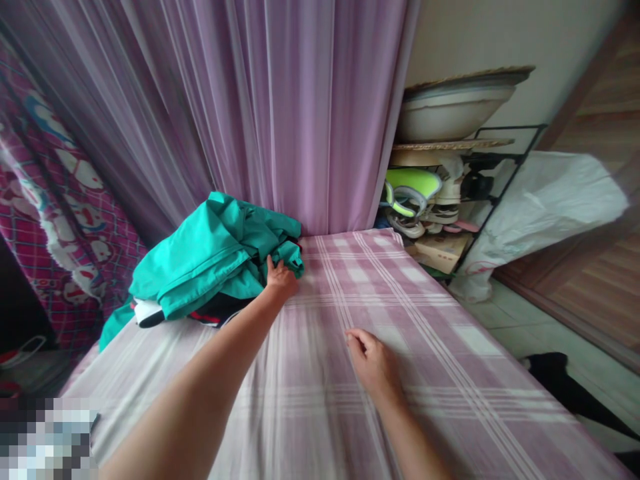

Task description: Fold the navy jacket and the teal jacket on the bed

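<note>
A crumpled green jacket (200, 247) lies heaped on top of darker clothing (217, 312) with red and white parts, at the far left of the bed. My left hand (281, 277) reaches forward to the right end of the heap, its fingers closed around a fold of the green cloth. The fingertips are partly hidden in the fabric. Lower and to the right, my right hand (373, 360) hovers just over or rests on the plaid bedsheet (400, 320); which one I cannot tell. Its fingers are curled in, with nothing seen in them.
A purple curtain (310, 120) hangs behind the bed, beside a patterned magenta cloth (75, 200) at left. On the right stands a black rack (520, 163) with shoes (443, 213), a green-yellow visor (413, 183) and a white basin (455, 113). A white plastic bag (555, 207) hangs beside it.
</note>
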Action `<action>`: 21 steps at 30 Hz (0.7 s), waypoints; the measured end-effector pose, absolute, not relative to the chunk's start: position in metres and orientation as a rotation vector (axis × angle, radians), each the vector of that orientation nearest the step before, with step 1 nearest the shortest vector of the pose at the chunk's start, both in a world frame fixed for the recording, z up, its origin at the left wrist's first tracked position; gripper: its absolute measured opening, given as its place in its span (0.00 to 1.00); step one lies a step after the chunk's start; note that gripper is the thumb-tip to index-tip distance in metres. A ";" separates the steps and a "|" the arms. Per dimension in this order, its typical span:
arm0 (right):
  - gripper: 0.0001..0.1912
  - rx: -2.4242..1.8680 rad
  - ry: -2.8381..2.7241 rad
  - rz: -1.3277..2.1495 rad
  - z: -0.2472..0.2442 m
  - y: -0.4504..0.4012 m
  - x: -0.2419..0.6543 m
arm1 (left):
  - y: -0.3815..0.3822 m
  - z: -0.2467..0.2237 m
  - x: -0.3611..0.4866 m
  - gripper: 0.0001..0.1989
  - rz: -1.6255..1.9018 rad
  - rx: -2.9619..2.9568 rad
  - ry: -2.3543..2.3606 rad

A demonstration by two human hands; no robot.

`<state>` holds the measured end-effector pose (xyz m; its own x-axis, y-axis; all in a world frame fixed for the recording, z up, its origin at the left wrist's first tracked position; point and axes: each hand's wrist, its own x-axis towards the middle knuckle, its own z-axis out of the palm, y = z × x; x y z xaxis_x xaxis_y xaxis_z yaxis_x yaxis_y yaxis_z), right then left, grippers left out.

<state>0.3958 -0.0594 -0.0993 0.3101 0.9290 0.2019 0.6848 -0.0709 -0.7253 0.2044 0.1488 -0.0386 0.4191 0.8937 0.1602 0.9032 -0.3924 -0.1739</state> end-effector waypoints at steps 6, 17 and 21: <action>0.22 -1.834 -1.433 0.383 -0.101 -0.058 0.395 | 0.035 -0.060 0.161 0.22 -0.286 -2.527 -1.431; 0.25 -1.867 -1.376 0.471 -0.100 -0.056 0.404 | -0.118 -0.101 0.001 0.25 -0.289 -2.249 -2.093; 0.24 -1.906 -1.370 0.458 -0.100 -0.053 0.408 | -0.124 -0.091 0.006 0.25 -0.316 -2.220 -2.210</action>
